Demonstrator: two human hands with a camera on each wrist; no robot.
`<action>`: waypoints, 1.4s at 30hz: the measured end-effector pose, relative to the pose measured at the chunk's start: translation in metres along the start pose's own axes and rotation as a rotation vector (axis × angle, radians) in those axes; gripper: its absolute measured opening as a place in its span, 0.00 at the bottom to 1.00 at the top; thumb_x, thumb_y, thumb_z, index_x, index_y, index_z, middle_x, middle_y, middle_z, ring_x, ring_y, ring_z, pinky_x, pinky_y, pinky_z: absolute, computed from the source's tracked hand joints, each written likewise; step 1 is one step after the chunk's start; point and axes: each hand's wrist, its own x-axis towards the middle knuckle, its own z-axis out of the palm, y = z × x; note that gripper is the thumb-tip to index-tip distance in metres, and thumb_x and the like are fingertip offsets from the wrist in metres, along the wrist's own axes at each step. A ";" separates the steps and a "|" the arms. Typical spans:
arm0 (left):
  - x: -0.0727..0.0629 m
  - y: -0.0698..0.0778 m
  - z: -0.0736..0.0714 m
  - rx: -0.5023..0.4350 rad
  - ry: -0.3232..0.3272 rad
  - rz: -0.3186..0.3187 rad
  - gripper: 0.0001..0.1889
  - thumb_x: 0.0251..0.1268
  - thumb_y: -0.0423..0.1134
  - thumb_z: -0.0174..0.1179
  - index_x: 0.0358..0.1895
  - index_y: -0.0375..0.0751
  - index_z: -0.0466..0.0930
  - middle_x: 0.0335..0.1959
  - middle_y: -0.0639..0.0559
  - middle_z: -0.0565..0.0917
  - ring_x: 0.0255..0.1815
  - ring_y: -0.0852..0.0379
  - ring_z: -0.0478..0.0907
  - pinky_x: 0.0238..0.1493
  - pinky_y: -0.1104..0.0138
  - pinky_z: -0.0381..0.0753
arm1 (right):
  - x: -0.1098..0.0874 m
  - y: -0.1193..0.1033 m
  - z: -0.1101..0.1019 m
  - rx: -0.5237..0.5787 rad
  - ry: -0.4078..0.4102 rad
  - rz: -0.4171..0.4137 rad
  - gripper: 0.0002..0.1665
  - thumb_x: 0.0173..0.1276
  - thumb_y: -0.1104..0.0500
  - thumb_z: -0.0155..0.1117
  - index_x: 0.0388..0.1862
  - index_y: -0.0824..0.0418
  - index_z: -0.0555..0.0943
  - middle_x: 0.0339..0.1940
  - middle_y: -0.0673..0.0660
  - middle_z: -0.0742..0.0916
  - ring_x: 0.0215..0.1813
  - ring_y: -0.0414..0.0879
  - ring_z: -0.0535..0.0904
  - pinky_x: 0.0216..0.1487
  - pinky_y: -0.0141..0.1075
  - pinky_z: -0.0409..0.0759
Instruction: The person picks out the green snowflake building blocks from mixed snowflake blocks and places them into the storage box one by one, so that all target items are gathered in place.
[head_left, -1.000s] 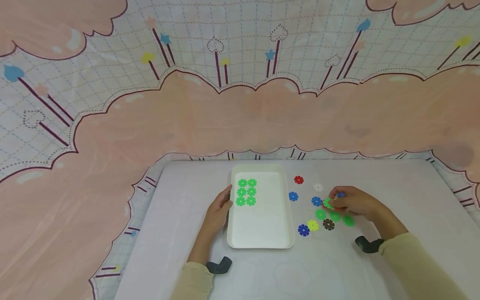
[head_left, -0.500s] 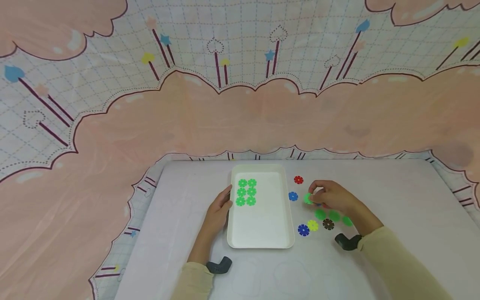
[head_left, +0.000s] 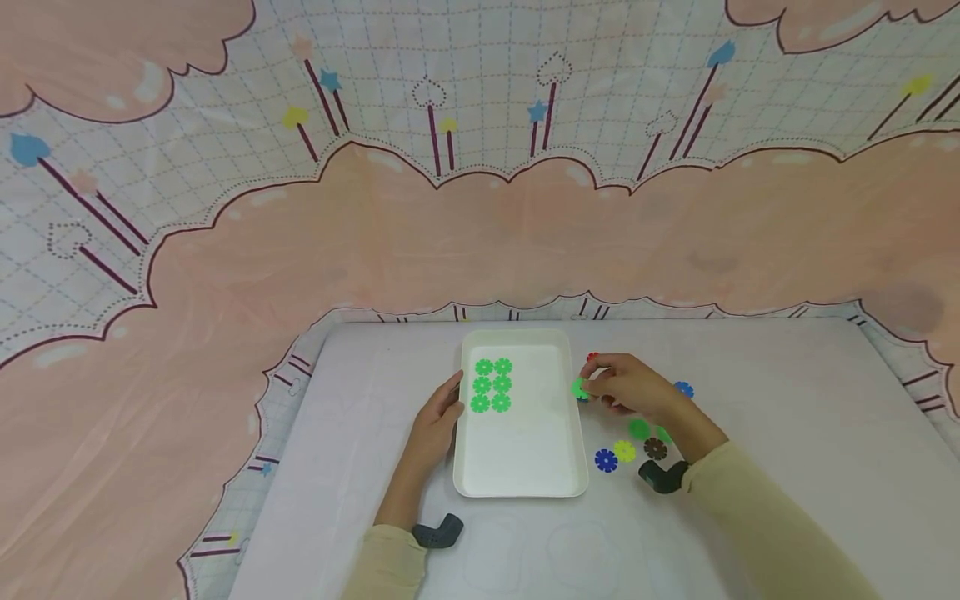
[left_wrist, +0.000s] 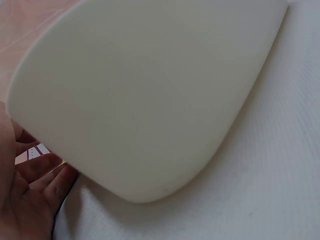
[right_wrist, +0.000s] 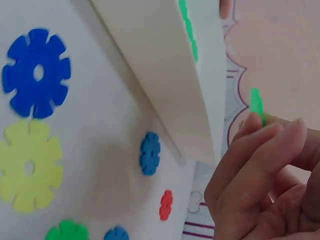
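A green notched plastic disc (head_left: 577, 388), shaped like a flower, is pinched edge-on between the thumb and fingertips of my right hand (head_left: 633, 387). In the head view it overlaps the right rim of the white tray (head_left: 517, 458); in the right wrist view the pinched disc (right_wrist: 256, 102) is up off the table. My left hand (head_left: 437, 423) holds the tray at its left edge, its fingers (left_wrist: 47, 175) against the side in the left wrist view. Several green discs (head_left: 501, 403) lie flat in the tray's upper left, in two columns.
Right of the tray, loose discs lie on the white table: dark blue (head_left: 606, 460), yellow (head_left: 624, 451), brown (head_left: 656, 448), green (head_left: 639, 429) and blue (head_left: 683, 389). A red disc (right_wrist: 166, 205) lies beyond a blue one (right_wrist: 150, 153). A patterned cloth (head_left: 480, 233) hangs behind.
My right hand has carried the green disc leftward from the loose discs to the tray's right rim. The left hand and the tray have stayed in place.
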 end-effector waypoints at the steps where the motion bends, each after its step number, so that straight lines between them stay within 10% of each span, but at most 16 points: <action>1: 0.000 0.000 0.000 0.000 -0.001 0.000 0.27 0.79 0.37 0.50 0.77 0.58 0.66 0.77 0.52 0.69 0.78 0.47 0.67 0.76 0.47 0.68 | 0.001 -0.002 0.002 0.005 -0.001 0.004 0.15 0.73 0.57 0.65 0.55 0.61 0.80 0.34 0.61 0.83 0.28 0.46 0.75 0.27 0.30 0.76; 28: 0.000 0.001 0.000 0.003 0.002 -0.012 0.27 0.78 0.38 0.50 0.77 0.59 0.66 0.77 0.52 0.69 0.78 0.46 0.67 0.76 0.47 0.68 | 0.023 -0.035 0.051 0.147 -0.069 -0.005 0.16 0.66 0.64 0.72 0.51 0.64 0.81 0.38 0.61 0.83 0.45 0.61 0.89 0.53 0.47 0.88; 42: 0.001 0.000 0.000 0.007 -0.002 0.005 0.27 0.79 0.37 0.50 0.77 0.57 0.66 0.77 0.51 0.70 0.77 0.46 0.68 0.76 0.47 0.68 | 0.037 -0.036 0.077 0.214 -0.126 0.010 0.17 0.68 0.68 0.67 0.55 0.70 0.79 0.36 0.59 0.83 0.42 0.53 0.88 0.49 0.39 0.89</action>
